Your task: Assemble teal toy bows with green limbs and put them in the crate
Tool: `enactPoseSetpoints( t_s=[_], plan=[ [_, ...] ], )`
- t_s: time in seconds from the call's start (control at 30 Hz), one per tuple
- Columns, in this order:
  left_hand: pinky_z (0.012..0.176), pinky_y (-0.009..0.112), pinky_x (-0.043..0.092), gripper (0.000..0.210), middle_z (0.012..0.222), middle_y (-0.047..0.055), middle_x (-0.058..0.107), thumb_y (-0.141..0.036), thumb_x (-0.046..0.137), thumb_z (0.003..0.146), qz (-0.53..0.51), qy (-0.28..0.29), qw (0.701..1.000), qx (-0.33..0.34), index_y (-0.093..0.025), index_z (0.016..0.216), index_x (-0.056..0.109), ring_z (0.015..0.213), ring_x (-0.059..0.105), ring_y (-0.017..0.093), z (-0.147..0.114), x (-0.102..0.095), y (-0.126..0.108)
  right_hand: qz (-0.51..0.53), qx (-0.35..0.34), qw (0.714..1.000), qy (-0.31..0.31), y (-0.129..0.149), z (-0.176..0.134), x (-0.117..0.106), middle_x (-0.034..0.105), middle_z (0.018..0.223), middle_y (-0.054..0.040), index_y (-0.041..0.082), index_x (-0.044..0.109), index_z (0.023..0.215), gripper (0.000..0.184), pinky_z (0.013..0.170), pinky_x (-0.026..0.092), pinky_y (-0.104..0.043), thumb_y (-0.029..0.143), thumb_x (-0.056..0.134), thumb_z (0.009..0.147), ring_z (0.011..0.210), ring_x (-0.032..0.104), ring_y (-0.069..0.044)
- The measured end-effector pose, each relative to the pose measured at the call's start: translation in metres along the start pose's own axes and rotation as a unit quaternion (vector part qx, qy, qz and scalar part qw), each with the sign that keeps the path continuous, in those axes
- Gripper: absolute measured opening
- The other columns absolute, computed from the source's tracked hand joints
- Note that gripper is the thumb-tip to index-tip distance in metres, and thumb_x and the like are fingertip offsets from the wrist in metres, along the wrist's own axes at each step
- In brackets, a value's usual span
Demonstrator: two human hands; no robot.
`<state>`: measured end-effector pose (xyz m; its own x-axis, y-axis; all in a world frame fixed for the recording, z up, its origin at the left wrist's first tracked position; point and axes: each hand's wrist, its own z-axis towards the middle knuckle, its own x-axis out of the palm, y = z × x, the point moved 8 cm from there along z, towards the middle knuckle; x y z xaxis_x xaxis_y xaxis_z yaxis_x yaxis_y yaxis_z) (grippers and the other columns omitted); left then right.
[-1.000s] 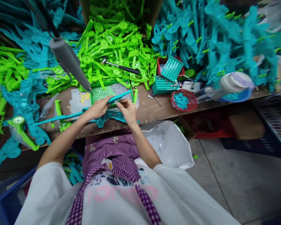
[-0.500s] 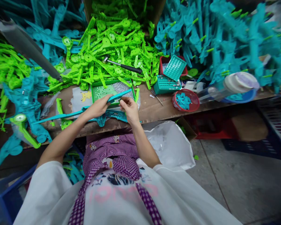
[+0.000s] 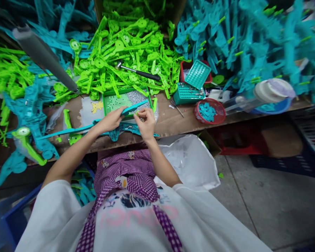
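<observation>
My left hand (image 3: 112, 119) is closed on a long flat teal plastic strip (image 3: 135, 106), which points right over a green tray (image 3: 104, 101). Small silvery metal pieces (image 3: 139, 97) fill the tray's right part, and a perforated plate covers its left. Close to the strip, my right hand (image 3: 146, 121) pinches a small yellow-green piece (image 3: 137, 113), mostly hidden by the fingertips. Below both hands, a larger teal plastic part (image 3: 114, 134) lies along the bench's front edge, partly covered by my left forearm.
Behind the tray rises a heap of lime-green plastic parts (image 3: 115, 52) with a hammer (image 3: 139, 71) on top. Teal boxes (image 3: 190, 93) and a red basket (image 3: 212, 117) stand at right. A grey tool (image 3: 47, 59) hangs at upper left; teal parts (image 3: 241, 45) are piled at right.
A yellow-green piece now shows at my right fingertips. My right hand has barely shifted, and my left keeps its hold on the strip. The view has turned slightly.
</observation>
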<state>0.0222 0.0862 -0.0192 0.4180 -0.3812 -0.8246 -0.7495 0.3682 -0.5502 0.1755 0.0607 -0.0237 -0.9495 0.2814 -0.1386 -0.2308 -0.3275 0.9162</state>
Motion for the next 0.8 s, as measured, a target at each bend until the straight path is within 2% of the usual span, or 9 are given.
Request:
enactPoseSetpoints(
  t_s=[0.2,0.37,0.47,0.67,0.8],
  plan=[
    [0.100,0.043,0.045,0.048,0.134,0.015,0.058,-0.024,0.038,0.097,-0.003,0.005,1.000,0.008,-0.018,0.144,0.035,0.120,0.057,0.028,0.002,0.004,0.003,-0.004,0.032,0.999,0.000,-0.003,0.001,0.002,0.057,0.089,-0.0020,0.023,0.056,0.075,0.013,0.070,0.054,-0.029,0.028,0.066,0.080,0.085,0.058,-0.013],
    [0.106,0.044,0.042,0.050,0.142,0.018,0.052,-0.022,0.035,0.096,0.010,-0.015,1.000,0.008,-0.016,0.146,0.032,0.128,0.052,0.028,0.002,0.008,0.003,-0.012,0.011,1.000,-0.018,0.005,-0.005,0.005,0.058,0.091,-0.0038,0.023,0.058,0.076,0.012,0.078,0.055,-0.034,0.030,0.063,0.084,0.089,0.059,-0.015],
    [0.107,0.042,0.041,0.050,0.142,0.017,0.051,-0.021,0.034,0.096,0.015,-0.021,1.000,0.000,-0.017,0.146,0.032,0.129,0.051,0.026,0.002,0.011,0.004,-0.021,0.025,0.999,-0.029,0.003,-0.010,0.007,0.058,0.090,-0.0042,0.024,0.059,0.078,0.012,0.079,0.055,-0.036,0.032,0.063,0.085,0.089,0.059,-0.016],
    [0.102,0.048,0.041,0.053,0.136,0.018,0.054,-0.019,0.033,0.096,0.066,-0.036,0.997,-0.006,-0.021,0.149,0.030,0.124,0.052,0.030,0.002,0.006,-0.001,-0.027,0.045,0.997,-0.064,-0.003,-0.008,0.010,0.057,0.085,-0.0031,0.024,0.058,0.078,0.016,0.079,0.055,-0.036,0.038,0.061,0.085,0.084,0.059,-0.016],
    [0.096,0.052,0.041,0.053,0.129,0.019,0.055,-0.016,0.028,0.097,0.110,-0.018,0.994,0.001,-0.020,0.150,0.028,0.118,0.053,0.033,0.003,0.003,-0.011,-0.014,0.039,0.995,-0.092,-0.001,-0.004,0.004,0.056,0.079,-0.0017,0.023,0.057,0.075,0.020,0.077,0.054,-0.034,0.040,0.063,0.084,0.079,0.059,-0.015]
  ],
)
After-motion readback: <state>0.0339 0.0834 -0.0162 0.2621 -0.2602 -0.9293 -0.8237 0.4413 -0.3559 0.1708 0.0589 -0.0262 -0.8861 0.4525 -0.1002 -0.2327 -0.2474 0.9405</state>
